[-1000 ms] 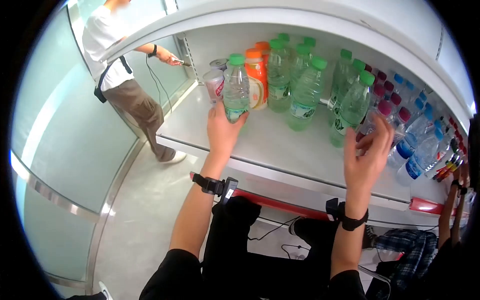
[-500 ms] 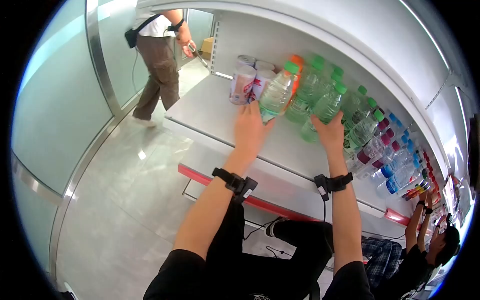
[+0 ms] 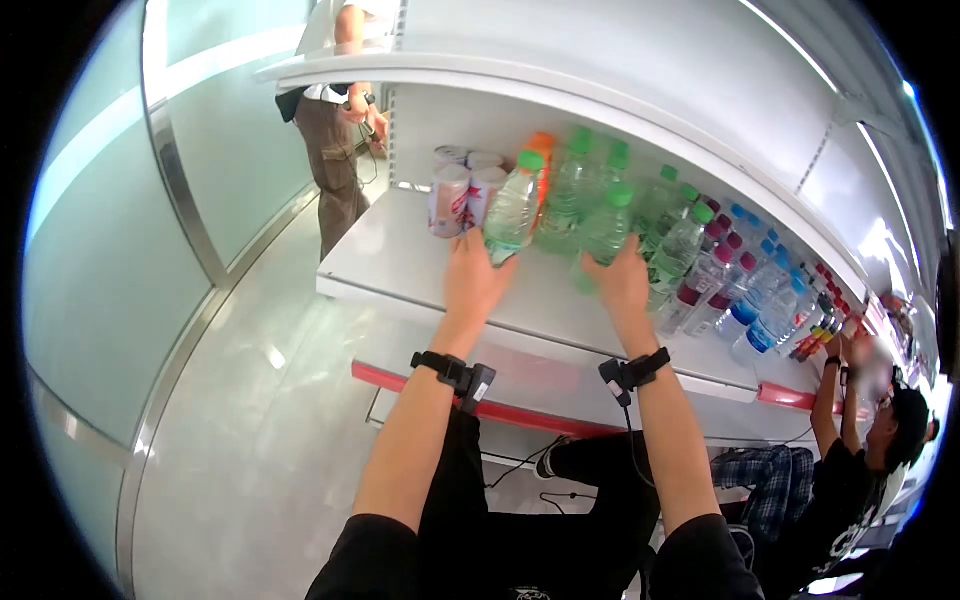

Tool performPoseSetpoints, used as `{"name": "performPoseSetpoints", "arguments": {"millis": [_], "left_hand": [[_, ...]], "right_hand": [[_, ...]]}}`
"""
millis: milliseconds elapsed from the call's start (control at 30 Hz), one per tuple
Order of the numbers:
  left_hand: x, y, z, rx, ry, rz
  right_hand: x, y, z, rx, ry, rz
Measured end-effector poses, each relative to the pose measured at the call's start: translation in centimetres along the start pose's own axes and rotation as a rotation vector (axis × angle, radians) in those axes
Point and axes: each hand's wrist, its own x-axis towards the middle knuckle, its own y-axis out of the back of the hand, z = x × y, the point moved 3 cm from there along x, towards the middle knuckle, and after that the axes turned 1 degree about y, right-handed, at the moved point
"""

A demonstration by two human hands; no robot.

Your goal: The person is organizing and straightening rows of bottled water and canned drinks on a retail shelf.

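My left hand [image 3: 477,286] is closed around the lower part of a clear bottle with a green cap [image 3: 514,212], which tilts slightly on the shelf. Beside that bottle stand several pale drink cans [image 3: 450,203], and an orange bottle [image 3: 541,160] shows partly behind it. My right hand [image 3: 624,288] grips a pale green bottle with a green cap [image 3: 607,229], its fingers wrapped about the lower right side. Between the two held bottles is another green-capped bottle [image 3: 566,190]. My fingertips are partly hidden behind the bottles.
The white shelf [image 3: 385,255] carries rows of purple-capped bottles [image 3: 706,282] and blue-capped bottles [image 3: 772,318] to the right. An upper shelf edge [image 3: 480,70] overhangs them. One person [image 3: 335,150] stands at the left; another person [image 3: 850,480] reaches toward the shelf at the right.
The view has turned, so more of the upper shelf shows. Both hands stay on the same bottles. The standing person at the left has moved a hand closer to the body.
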Motion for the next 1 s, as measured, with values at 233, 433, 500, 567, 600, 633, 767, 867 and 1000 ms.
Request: {"name": "performPoseSetpoints", "arguments": {"millis": [233, 433, 500, 567, 600, 633, 767, 867, 1000], "left_hand": [[-0.1, -0.3, -0.5, 0.028, -0.043, 0.015], [-0.1, -0.1, -0.3, 0.021, -0.009, -0.011], [0.1, -0.2, -0.3, -0.011, -0.012, 0.006], [0.0, -0.4, -0.7, -0.004, -0.030, 0.011], [0.0, -0.4, -0.6, -0.006, -0.027, 0.011], [-0.1, -0.3, -0.6, 0.004, -0.027, 0.014], [0.1, -0.3, -0.6, 0.010, 0.015, -0.007], [-0.1, 0.2, 0.1, 0.003, 0.041, -0.021], [-0.1, 0.3, 0.2, 0.024, 0.030, 0.000]], "right_hand": [[-1.2, 1.7, 0.9, 0.117, 0.066, 0.127], [2.0, 7.4, -1.8, 0.059, 0.301, 0.173], [4.0, 8.6, -1.7, 0.038, 0.305, 0.105], [5.6, 9.6, -1.8, 0.014, 0.317, 0.030], [6.2, 10.0, -1.8, 0.069, 0.246, -0.050], [6.7, 10.0, -1.6, 0.126, 0.170, -0.129], [10.8, 8.8, -0.4, 0.023, 0.151, -0.204], [14.4, 6.8, 0.8, -0.075, 0.103, -0.258], [18.4, 4.4, 0.9, -0.039, 0.065, -0.113]]}}
